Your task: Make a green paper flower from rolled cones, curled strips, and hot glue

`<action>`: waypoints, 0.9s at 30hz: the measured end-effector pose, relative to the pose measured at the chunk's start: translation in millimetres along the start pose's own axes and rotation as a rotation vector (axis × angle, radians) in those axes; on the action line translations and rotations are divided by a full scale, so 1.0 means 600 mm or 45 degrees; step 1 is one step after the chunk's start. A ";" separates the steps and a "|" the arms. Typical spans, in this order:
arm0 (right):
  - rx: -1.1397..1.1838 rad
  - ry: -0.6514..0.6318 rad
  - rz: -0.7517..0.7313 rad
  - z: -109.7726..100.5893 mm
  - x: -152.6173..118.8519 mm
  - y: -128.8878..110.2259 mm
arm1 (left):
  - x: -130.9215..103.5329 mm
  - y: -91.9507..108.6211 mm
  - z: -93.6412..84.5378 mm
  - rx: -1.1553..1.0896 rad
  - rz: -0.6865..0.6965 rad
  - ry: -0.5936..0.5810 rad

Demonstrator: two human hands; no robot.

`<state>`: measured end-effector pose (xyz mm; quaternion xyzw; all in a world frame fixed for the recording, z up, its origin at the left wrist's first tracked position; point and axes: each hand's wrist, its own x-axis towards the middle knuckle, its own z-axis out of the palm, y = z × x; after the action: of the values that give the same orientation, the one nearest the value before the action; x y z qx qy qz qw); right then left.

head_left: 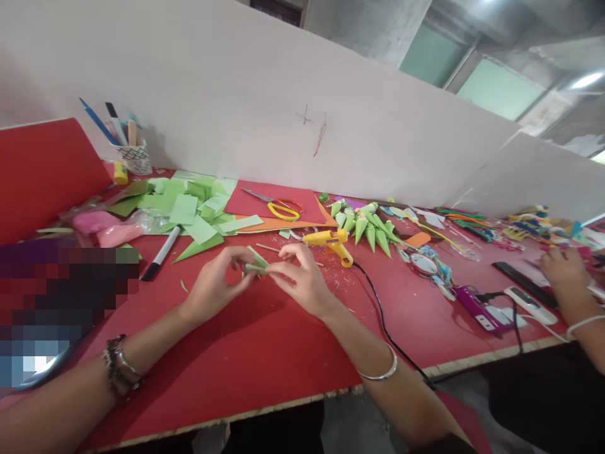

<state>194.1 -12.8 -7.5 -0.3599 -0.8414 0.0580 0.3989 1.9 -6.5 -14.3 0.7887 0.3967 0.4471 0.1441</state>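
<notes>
Between my two hands is a small piece of light green paper [258, 260], partly curled or folded. My left hand [221, 277] pinches its left side with thumb and fingers. From the right, my right hand [302, 277] grips its edge between thumb and fingertips. Just behind my right hand lies a yellow glue gun [331, 242], with its black cord running down to the right. Loose green paper pieces [184, 208] are heaped beyond my left hand. A cluster of green paper cones [368, 227] sits behind the glue gun.
Scissors [278, 207] rest on red and orange sheets by the white partition [283, 94]. A marker [161, 253] lies left of my hands, and a pen cup [135, 157] stands farther back. At right are a purple power socket [482, 310] and another person's hand [564, 271].
</notes>
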 end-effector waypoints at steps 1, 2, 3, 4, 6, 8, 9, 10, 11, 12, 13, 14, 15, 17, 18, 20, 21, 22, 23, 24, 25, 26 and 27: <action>0.008 -0.027 -0.003 -0.001 0.000 0.000 | -0.001 0.000 0.001 -0.027 -0.032 0.011; 0.016 -0.051 -0.007 -0.001 0.000 0.000 | -0.002 0.000 0.002 -0.065 -0.061 0.017; 0.017 -0.077 -0.020 -0.001 -0.001 -0.001 | -0.003 -0.001 0.003 -0.109 -0.087 0.026; 0.009 -0.103 -0.044 -0.001 0.000 -0.002 | -0.003 -0.002 0.004 -0.161 -0.111 0.034; -0.028 -0.145 -0.106 -0.001 0.000 -0.005 | -0.003 -0.003 0.006 -0.281 -0.153 0.031; -0.071 -0.179 -0.125 -0.001 0.001 -0.008 | -0.002 -0.003 0.007 -0.359 -0.199 0.012; -0.084 -0.192 -0.120 -0.001 0.001 -0.009 | -0.001 -0.003 0.007 -0.377 -0.226 -0.001; -0.094 -0.197 -0.111 -0.002 0.001 -0.009 | 0.000 -0.003 0.006 -0.390 -0.253 -0.014; -0.107 -0.201 -0.104 -0.002 0.002 -0.010 | 0.002 -0.004 0.005 -0.404 -0.274 -0.025; -0.127 -0.204 -0.108 -0.002 0.002 -0.010 | 0.003 -0.004 0.003 -0.418 -0.288 -0.035; -0.155 -0.209 -0.119 -0.002 0.002 -0.010 | 0.004 -0.005 0.001 -0.434 -0.290 -0.046; -0.189 -0.220 -0.136 -0.002 0.002 -0.010 | 0.005 -0.005 -0.001 -0.451 -0.283 -0.061; -0.224 -0.234 -0.153 -0.002 0.001 -0.010 | 0.005 -0.005 -0.002 -0.464 -0.269 -0.076; -0.268 -0.253 -0.187 -0.001 -0.001 -0.009 | 0.004 -0.005 -0.005 -0.468 -0.243 -0.097; -0.272 -0.246 -0.199 -0.001 -0.002 -0.009 | 0.004 -0.005 -0.005 -0.463 -0.232 -0.103; -0.265 -0.203 -0.206 0.000 -0.005 -0.008 | 0.004 -0.004 -0.005 -0.438 -0.196 -0.091; -0.251 -0.173 -0.197 -0.001 -0.006 -0.007 | 0.004 -0.005 -0.005 -0.413 -0.165 -0.074; -0.225 -0.146 -0.181 -0.001 -0.006 -0.007 | 0.005 -0.006 -0.004 -0.381 -0.128 -0.057; -0.185 -0.111 -0.155 -0.003 -0.006 -0.006 | 0.006 -0.008 -0.004 -0.332 -0.092 -0.043; -0.132 -0.067 -0.119 -0.004 -0.006 -0.005 | 0.008 -0.011 -0.005 -0.259 -0.061 -0.046; -0.071 -0.013 -0.074 -0.005 -0.005 -0.004 | 0.010 -0.015 -0.006 -0.170 -0.035 -0.070; -0.012 0.052 -0.022 -0.007 -0.004 -0.003 | 0.012 -0.020 -0.007 -0.071 -0.010 -0.123; 0.038 0.120 0.035 -0.007 -0.002 -0.001 | 0.014 -0.026 -0.008 0.031 0.023 -0.192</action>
<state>197.6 -14.8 -5.1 -0.3676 -0.8157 0.0589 0.4428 -7.2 9.3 -15.6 0.8255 0.3829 0.3827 0.1599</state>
